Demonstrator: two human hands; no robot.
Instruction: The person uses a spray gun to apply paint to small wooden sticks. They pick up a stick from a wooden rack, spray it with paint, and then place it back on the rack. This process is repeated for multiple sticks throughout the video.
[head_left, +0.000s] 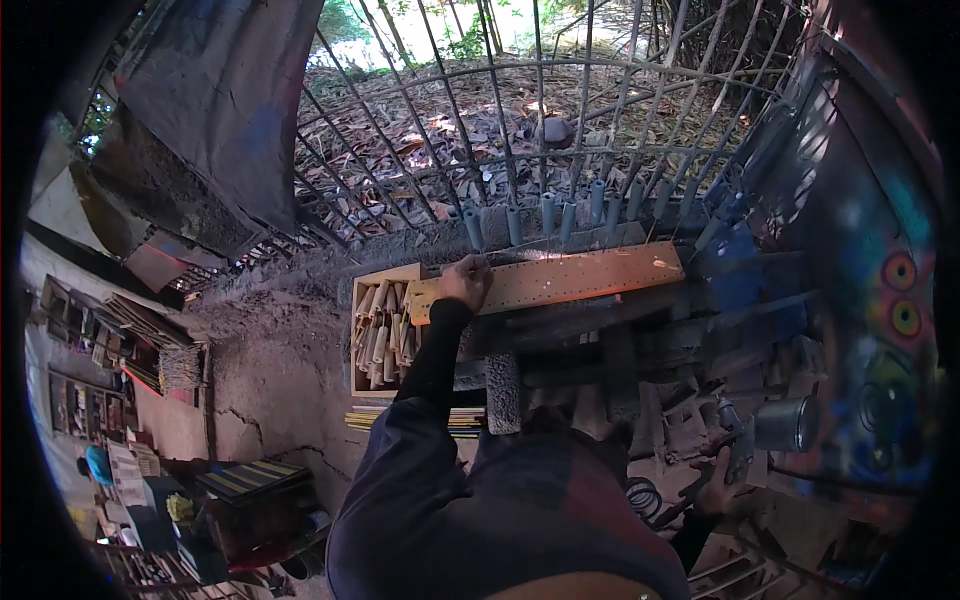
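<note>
Over the left end of a long orange-brown board [585,282] dotted with small holes, my left hand [467,283] is closed, its fingers pinched together; what they hold, if anything, is too small to make out. Several blue-grey tubes [548,213] stand along the board's far side, some on thin sticks. Beside my left forearm, a wooden box [357,372] holds many pale tube-shaped pieces [380,335]. Low at the right, my right hand [715,485] is wrapped around the handle of a spray gun [738,440] with a silver metal cup [787,425].
A fence of thin poles [510,110] rises behind the board, with dry leaves beyond. Yellow-edged strips [360,418] lie below the box. A dark hose [645,497] coils near my right hand. A painted wall [890,300] bounds the right side; cloth [220,100] hangs at upper left.
</note>
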